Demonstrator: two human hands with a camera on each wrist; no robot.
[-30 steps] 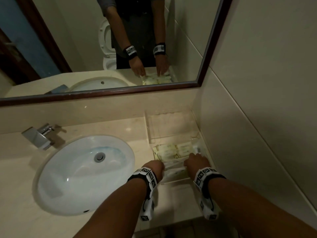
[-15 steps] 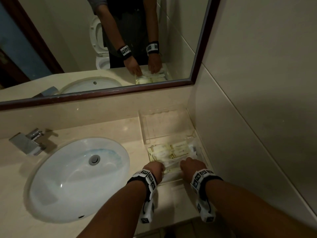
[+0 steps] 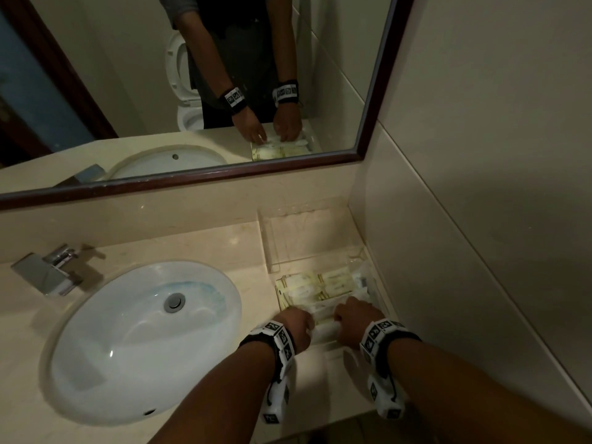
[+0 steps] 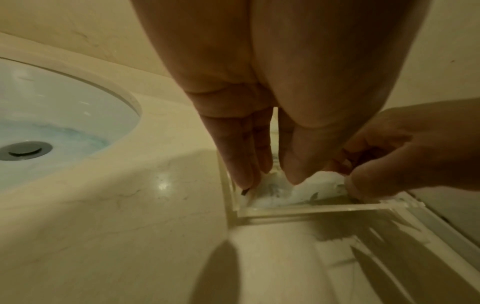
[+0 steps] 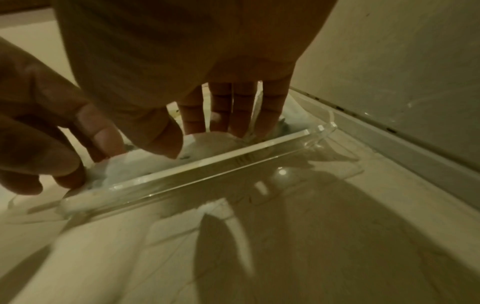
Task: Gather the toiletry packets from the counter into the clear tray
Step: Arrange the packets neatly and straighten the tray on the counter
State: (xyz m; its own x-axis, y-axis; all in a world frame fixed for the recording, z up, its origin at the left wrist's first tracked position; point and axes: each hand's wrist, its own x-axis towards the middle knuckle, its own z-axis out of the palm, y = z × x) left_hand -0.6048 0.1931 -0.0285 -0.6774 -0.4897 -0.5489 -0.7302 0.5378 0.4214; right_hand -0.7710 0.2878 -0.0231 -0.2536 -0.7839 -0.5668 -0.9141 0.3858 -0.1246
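Note:
A clear tray (image 3: 375,294) sits on the counter against the right wall and holds several yellow-white toiletry packets (image 3: 317,286). At its near end lies a white packet (image 3: 323,331). My left hand (image 3: 298,325) pinches the left end of it and my right hand (image 3: 355,322) pinches the right end. In the left wrist view, my left fingers (image 4: 244,164) and thumb point down onto the white packet (image 4: 275,191), just inside the tray's near wall (image 4: 311,209). In the right wrist view, my right thumb (image 5: 161,139) rests on the packet (image 5: 145,164) behind the rim (image 5: 221,162).
An empty clear tray section (image 3: 307,235) lies behind the filled one, by the backsplash. The white sink basin (image 3: 137,341) and chrome faucet (image 3: 48,270) are to the left. A mirror (image 3: 192,91) hangs above, and the tiled wall (image 3: 480,219) is close on the right.
Both hands have stayed on the white packet and drawn slightly toward the tray's near wall. The head view has shifted a little.

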